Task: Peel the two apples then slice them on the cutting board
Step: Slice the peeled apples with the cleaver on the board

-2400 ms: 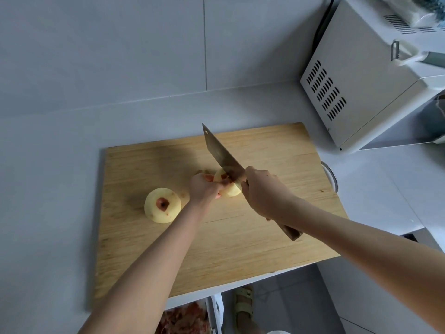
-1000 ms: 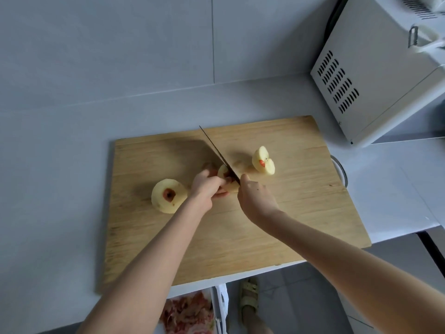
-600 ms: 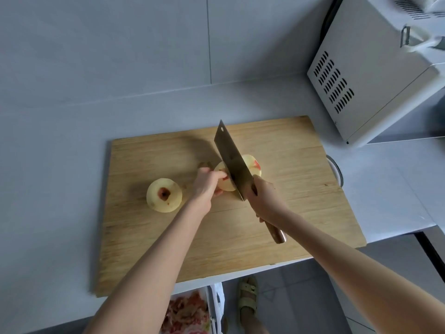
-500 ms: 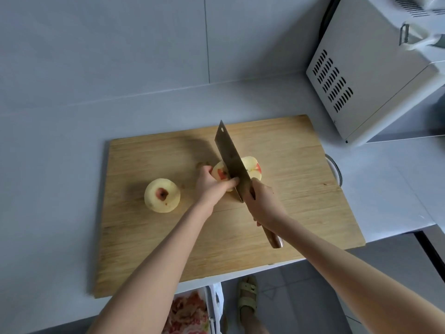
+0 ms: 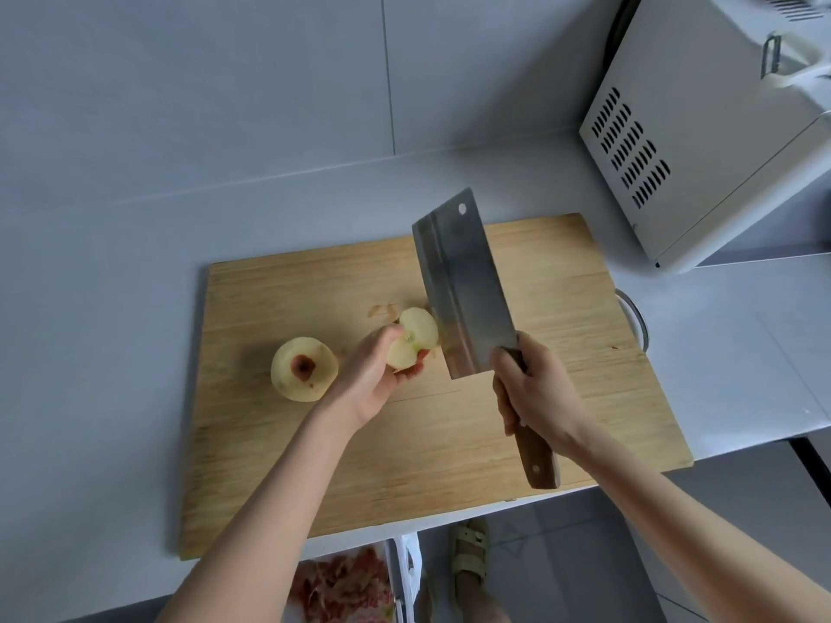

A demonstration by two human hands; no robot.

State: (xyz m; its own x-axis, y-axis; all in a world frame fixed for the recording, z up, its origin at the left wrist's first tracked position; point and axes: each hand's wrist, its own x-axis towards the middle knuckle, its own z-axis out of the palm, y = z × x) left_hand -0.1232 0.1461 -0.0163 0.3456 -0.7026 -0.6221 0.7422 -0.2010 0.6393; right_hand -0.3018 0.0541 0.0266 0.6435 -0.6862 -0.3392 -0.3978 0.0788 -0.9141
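A wooden cutting board [image 5: 562,397] lies on the pale counter. A whole peeled apple [image 5: 304,369] sits on its left part, stem pit facing up. My left hand [image 5: 373,375] holds a peeled apple half [image 5: 413,337] above the board, its cut face and core turned up. My right hand [image 5: 530,391] grips the wooden handle of a cleaver [image 5: 463,285], whose broad steel blade is raised flat-side up just right of the apple half. The other half is hidden, perhaps behind the blade.
A white microwave [image 5: 701,141] stands at the back right, close to the board's corner. A metal loop [image 5: 633,317] pokes out at the board's right edge. A small peel scrap [image 5: 382,310] lies on the board. Below the counter edge are a bin with red peelings [image 5: 341,586] and a sandalled foot [image 5: 470,550].
The apple was cut in two. My left hand has lifted one half and turned its cut face up. The cleaver has come up off the board with its flat side facing me.
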